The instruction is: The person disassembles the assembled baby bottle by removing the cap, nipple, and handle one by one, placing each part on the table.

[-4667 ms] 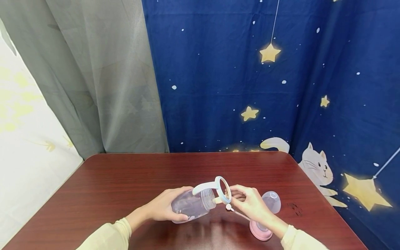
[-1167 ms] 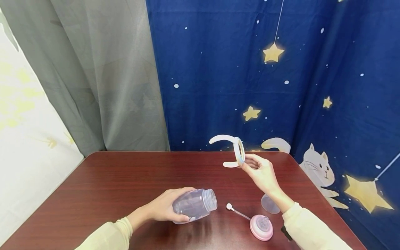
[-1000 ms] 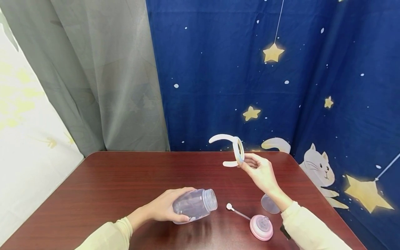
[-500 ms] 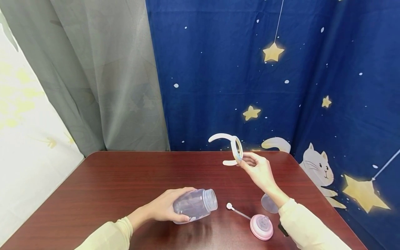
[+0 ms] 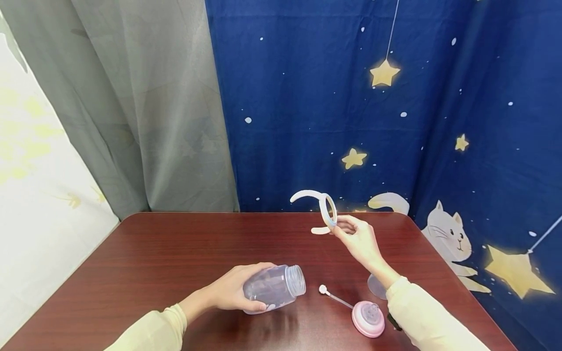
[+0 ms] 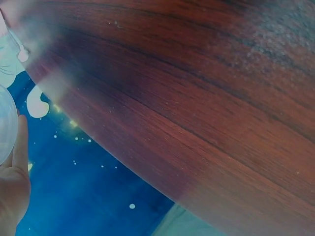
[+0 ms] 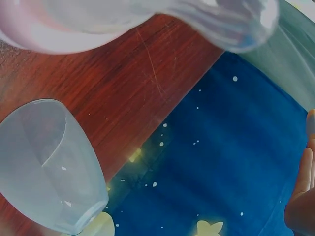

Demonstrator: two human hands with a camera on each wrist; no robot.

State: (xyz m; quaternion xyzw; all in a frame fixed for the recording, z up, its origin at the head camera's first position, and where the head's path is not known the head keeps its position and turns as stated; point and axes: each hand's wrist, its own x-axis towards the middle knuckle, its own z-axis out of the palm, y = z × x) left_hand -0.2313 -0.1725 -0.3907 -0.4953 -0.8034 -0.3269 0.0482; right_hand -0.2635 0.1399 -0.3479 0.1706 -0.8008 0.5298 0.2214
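Observation:
My left hand (image 5: pixel 230 288) grips a clear baby bottle (image 5: pixel 269 288), tilted on its side with its uncapped threaded mouth facing right. In the left wrist view only an edge of the bottle (image 6: pixel 6 125) and part of that hand (image 6: pixel 14 196) show. Above the table's far right, my right hand (image 5: pixel 361 242) pinches the lower rim of a white two-handled bottle handle ring (image 5: pixel 307 194), held apart from the bottle. A pink bottle collar (image 5: pixel 362 327) with a clear nipple lies below the right forearm. From it a straw (image 5: pixel 337 298) with a white weighted end points left.
A clear dome cap (image 7: pixel 54 167) lies behind the pink collar, partly hidden by the right forearm in the head view. The dark red wooden table (image 5: pixel 197 243) ends at a grey curtain (image 5: pixel 184 122) and a blue starry curtain (image 5: pixel 298 97).
Since the earliest frame, the right hand has lifted the handle ring up and away from the bottle mouth. Lately it drifts slightly left. The left hand and bottle stay nearly still.

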